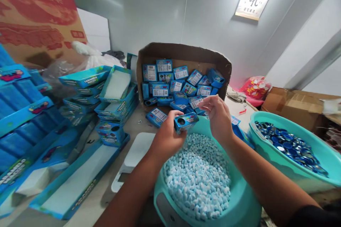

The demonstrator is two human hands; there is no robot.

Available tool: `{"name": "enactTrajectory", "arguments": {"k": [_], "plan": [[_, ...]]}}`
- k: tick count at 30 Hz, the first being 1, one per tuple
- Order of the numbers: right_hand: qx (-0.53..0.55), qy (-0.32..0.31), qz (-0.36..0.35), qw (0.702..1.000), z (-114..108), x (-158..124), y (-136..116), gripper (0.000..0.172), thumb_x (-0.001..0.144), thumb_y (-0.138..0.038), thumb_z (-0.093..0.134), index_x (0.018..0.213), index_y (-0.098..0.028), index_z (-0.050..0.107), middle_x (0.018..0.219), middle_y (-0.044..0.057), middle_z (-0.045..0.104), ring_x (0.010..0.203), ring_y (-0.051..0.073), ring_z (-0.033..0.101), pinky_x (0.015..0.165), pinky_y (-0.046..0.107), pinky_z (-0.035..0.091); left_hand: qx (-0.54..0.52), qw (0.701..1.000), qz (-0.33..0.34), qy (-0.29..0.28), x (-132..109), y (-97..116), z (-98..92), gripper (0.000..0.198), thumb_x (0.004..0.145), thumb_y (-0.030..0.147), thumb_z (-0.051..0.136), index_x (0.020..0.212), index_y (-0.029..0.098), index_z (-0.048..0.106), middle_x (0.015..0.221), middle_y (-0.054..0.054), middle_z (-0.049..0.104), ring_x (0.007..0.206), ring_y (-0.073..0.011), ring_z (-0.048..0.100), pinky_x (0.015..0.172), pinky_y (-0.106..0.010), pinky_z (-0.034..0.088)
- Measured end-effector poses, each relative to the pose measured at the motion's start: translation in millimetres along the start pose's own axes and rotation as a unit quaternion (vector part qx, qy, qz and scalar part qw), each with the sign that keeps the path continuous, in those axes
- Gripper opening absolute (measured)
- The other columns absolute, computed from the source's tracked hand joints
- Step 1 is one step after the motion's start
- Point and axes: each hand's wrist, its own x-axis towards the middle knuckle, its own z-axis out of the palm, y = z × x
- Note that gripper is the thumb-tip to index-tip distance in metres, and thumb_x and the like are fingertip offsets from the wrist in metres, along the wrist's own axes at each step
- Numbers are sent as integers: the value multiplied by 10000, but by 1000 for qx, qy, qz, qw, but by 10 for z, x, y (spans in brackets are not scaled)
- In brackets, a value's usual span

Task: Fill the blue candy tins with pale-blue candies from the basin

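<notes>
My left hand is wrapped round a small blue candy box, which has a round dark opening on the side facing me. To its right, my right hand is raised with its fingers bent and drawn together; whether something small is between them cannot be made out. Both hands are over a turquoise tub filled with pale blue and white candies. Behind them, a cardboard carton tipped toward me holds many similar blue boxes.
A second turquoise tub at the right holds blue and silver round pieces. Left of the candies lies a white scale. Blue display trays and stacked filled trays crowd the left. A brown carton stands at the back right.
</notes>
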Motion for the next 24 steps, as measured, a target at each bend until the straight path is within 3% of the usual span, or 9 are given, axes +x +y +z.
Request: {"name": "enactTrajectory", "arguments": {"k": [3,6,8,10,13,17,21,24], "plan": [[-48,9,98,994,-28,56,146,258,871,-442,500,924,-206,592,847,33,648,807,172,633,752,310,472,-9,991,-3,132,14,-7,-14,494,757,248,686,1195,218,459,1128,-58,616,985,-193,640,877,-317,513],[-211,-85,147,963,-2,51,322,292,852,-439,453,931,-186,576,836,36,649,740,164,622,667,281,468,7,965,41,259,13,-51,-157,566,744,285,720,1244,209,466,1153,-75,603,970,-200,650,881,-332,528],[-297,-145,134,934,17,55,401,243,822,-387,493,858,-174,605,792,32,648,697,159,595,630,265,448,26,953,71,295,-14,-104,-341,650,718,284,746,1296,207,458,1208,-90,588,1000,-213,647,905,-342,528],[-335,-159,105,923,-2,107,424,176,804,-309,522,831,-173,632,810,30,660,717,156,587,643,256,438,49,952,58,297,-73,-183,-555,693,710,305,754,1329,227,451,1251,-91,580,1025,-225,645,924,-360,525],[-406,-155,66,898,-138,303,388,192,851,-254,481,906,-183,651,919,40,679,823,164,599,704,249,435,126,949,-30,287,-217,-358,-813,602,702,361,750,1250,261,522,1176,-67,624,1002,-252,648,907,-402,525],[-505,-176,66,842,-373,664,444,181,836,-276,583,961,-176,669,1015,80,684,974,214,604,795,262,437,166,951,-146,215,-444,-604,-909,589,663,363,755,1198,249,537,1053,-71,652,921,-284,656,862,-454,526],[-554,-244,121,787,-332,901,703,553,770,-458,703,1237,-182,596,1137,97,679,999,232,642,794,260,477,89,964,-189,165,-583,-646,-878,682,680,416,757,1274,234,477,1136,-105,641,982,-286,657,931,-482,503],[-588,-269,148,748,-158,942,848,902,671,-585,755,1395,-136,457,1278,177,607,1095,300,626,836,313,497,32,967,-110,228,-681,-486,-915,686,724,432,747,1309,253,436,1258,-115,599,1152,-274,600,1026,-476,456]]}}
